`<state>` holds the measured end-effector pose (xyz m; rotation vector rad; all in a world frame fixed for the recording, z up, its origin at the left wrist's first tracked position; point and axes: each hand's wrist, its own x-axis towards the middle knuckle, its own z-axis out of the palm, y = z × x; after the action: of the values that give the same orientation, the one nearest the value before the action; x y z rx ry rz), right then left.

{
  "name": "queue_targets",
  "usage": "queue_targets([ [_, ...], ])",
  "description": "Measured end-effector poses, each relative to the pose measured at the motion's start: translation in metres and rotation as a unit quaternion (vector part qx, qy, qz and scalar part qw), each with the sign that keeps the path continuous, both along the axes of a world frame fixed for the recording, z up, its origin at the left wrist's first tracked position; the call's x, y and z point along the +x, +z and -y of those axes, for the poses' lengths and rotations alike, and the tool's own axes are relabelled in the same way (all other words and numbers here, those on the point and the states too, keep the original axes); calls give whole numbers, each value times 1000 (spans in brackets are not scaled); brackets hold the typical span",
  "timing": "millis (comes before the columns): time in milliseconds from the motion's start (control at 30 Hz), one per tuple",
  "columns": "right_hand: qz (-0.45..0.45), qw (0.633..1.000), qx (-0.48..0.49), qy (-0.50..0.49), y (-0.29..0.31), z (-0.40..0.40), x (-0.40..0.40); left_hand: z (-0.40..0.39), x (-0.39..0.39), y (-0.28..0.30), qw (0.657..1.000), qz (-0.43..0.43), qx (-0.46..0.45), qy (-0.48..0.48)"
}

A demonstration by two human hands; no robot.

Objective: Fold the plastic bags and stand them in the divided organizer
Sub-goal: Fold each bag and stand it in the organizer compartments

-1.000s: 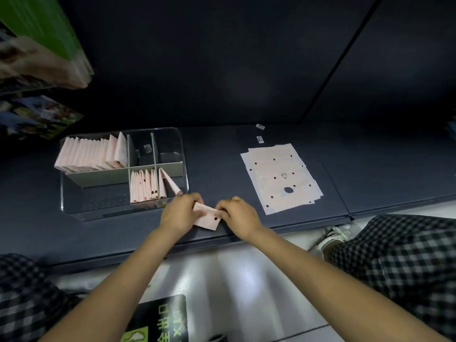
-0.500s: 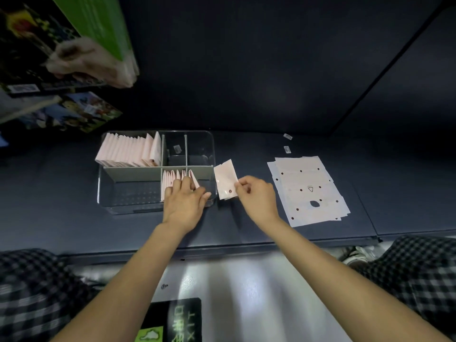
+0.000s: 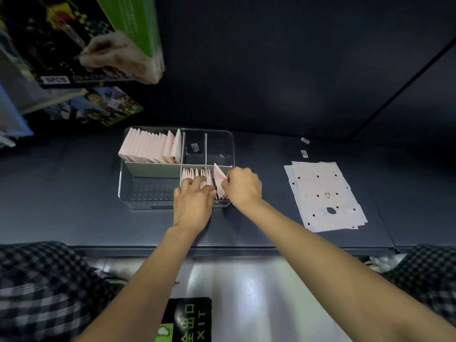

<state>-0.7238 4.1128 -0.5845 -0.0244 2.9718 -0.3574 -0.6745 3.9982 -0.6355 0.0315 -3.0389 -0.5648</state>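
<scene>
A clear divided organizer (image 3: 128, 193) sits on the dark shelf. Its back left compartment is packed with upright folded pink bags (image 3: 150, 146). A shorter row of folded bags (image 3: 197, 174) stands in the front right compartment. My left hand (image 3: 195, 201) lies over that row, straight fingers pressing the bags leftward. My right hand (image 3: 243, 187) pinches one folded bag (image 3: 219, 178) and holds it upright at the right end of the row, inside the compartment. Flat unfolded bags (image 3: 323, 193) lie stacked to the right.
Two small labels (image 3: 305, 146) lie behind the flat stack. Boxed goods (image 3: 81, 45) hang over the shelf at the upper left. The shelf's front edge (image 3: 222, 250) runs just below my wrists; my knees in checked trousers (image 3: 37, 287) flank it. A floor sign (image 3: 190, 322) lies below.
Both hands left the shelf front, where they held the folded bag. The left hand went onto the front row; the right hand carried the bag into the right end of that compartment.
</scene>
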Motion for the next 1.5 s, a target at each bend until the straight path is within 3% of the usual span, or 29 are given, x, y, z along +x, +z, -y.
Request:
queue_targets([
  [267, 82, 996, -42, -13, -24, 5, -2, 4, 3, -8, 997, -22, 70, 21],
  [500, 166, 951, -256, -46, -32, 0, -3, 1, 4, -8, 996, -40, 81, -8],
  [667, 69, 932, -350, -63, -28, -37, 5, -2, 3, -13, 1000, -7, -1, -17],
  [767, -12, 959, -269, -84, -33, -91, 14, -4, 4, -13, 1000, 1, -14, -12],
  [900, 11, 987, -97, -128, -56, -178, 35, -14, 9, -6, 1000, -15, -6, -25],
  [1033, 7, 985, -18, -169, -76, -236, 57, -39, 19, 5, 992, -71, 8, -101],
  [1133, 11, 985, -12, -169, -82, -253, 63, -58, 27, 4, 978, -95, 7, -187],
  [1233, 5, 987, -23, -156, -87, -258, 64, -73, 36, -7, 970, -5, 26, -243],
  [1367, -47, 978, -92, -179, -90, -263, 62, -76, 46, -30, 965, 113, 24, -234],
  [1500, -50, 978, -105, -173, -88, -266, 54, -79, 46, -36, 964, 135, 21, -229],
])
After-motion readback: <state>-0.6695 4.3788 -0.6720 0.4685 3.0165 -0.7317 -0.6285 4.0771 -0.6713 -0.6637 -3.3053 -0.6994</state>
